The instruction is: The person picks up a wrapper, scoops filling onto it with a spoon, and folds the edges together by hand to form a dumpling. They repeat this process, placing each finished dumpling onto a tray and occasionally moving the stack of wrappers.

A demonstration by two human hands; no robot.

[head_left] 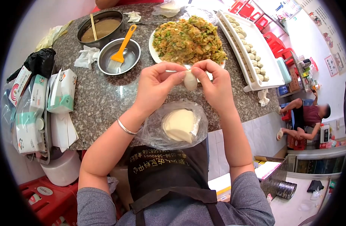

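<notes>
While the left hand (155, 82) and right hand (218, 86) pinch the upper rim of a small dough piece (190, 81), thumbs and fingertips close together, the piece hangs between them — pale, smooth, rounded. Nearer the body, a thick dough block (178, 124) sits in a crinkled clear plastic bag (201, 116) at the front edge of the speckled stone tabletop (93, 101), between the forearms. Just beyond the hands, a coarse, moist heap of chopped filling (188, 39) covers most of a white plate (153, 52). Left of it, a yellow brush (126, 44) leans in a shiny metal bowl (132, 56), near a dark round pan (109, 29). Right of it, a straight-edged white tray (272, 62) holds pale, plump dumplings (257, 64). Bare, glossy stone lies open left of the left forearm, as far as a tissue box (62, 94) — a smaller patch lies between right forearm and tray.
</notes>
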